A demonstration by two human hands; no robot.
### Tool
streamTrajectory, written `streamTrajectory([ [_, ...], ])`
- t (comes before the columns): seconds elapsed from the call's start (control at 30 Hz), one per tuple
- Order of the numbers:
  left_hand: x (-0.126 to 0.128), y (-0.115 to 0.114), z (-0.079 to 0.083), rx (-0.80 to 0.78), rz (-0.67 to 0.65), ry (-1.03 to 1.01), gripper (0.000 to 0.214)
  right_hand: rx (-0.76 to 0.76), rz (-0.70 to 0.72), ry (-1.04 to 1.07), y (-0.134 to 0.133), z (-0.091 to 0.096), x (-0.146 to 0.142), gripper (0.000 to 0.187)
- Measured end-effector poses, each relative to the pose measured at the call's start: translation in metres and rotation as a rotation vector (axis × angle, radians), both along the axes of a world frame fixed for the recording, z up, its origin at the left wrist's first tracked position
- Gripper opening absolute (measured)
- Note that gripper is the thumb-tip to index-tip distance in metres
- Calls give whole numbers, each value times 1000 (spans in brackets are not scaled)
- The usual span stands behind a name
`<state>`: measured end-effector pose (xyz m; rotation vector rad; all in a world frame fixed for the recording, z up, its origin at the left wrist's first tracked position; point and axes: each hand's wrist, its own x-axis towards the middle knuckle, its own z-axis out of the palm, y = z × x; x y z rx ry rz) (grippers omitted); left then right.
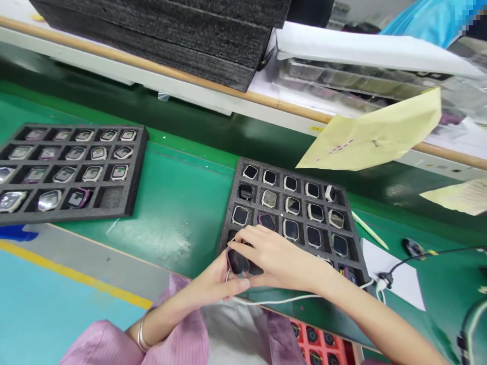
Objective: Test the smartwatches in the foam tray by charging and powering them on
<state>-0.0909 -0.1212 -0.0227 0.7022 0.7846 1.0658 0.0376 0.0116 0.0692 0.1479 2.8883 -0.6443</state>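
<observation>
My left hand and my right hand meet at the near left corner of a black foam tray. Together they pinch a small smartwatch body with a dark screen and purple rim. A white cable runs from under the hands toward the right. The tray holds several watch bodies in square pockets, some white-rimmed, some dark. My right hand lies over the tray's front rows and hides the pockets there.
A second foam tray of watch bodies lies to the left on the green belt. Stacked black foam sits on the far shelf. Yellow paper hangs over the belt. A pen, black cable and red tray are nearby.
</observation>
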Motion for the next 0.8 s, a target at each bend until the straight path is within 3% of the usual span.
streamTrajectory([
  [0.2,0,-1,-9,-7,-30,-121,71,170,45,-78,-9,2,-14,29],
  [0.27,0,-2,-10,2,-22,-165,70,161,59,-84,-7,1,-18,34],
  [0.37,-2,-1,-6,49,49,-180,67,30,37,-60,5,1,-23,44],
  [0.47,-7,1,2,76,101,-175,61,-159,13,-13,19,-2,-32,38],
  [0.63,-16,2,6,-25,152,-258,48,-510,-21,68,32,-22,-52,42],
  [0.8,-20,-4,2,-68,245,-262,38,-649,-14,135,35,-28,-63,50],
])
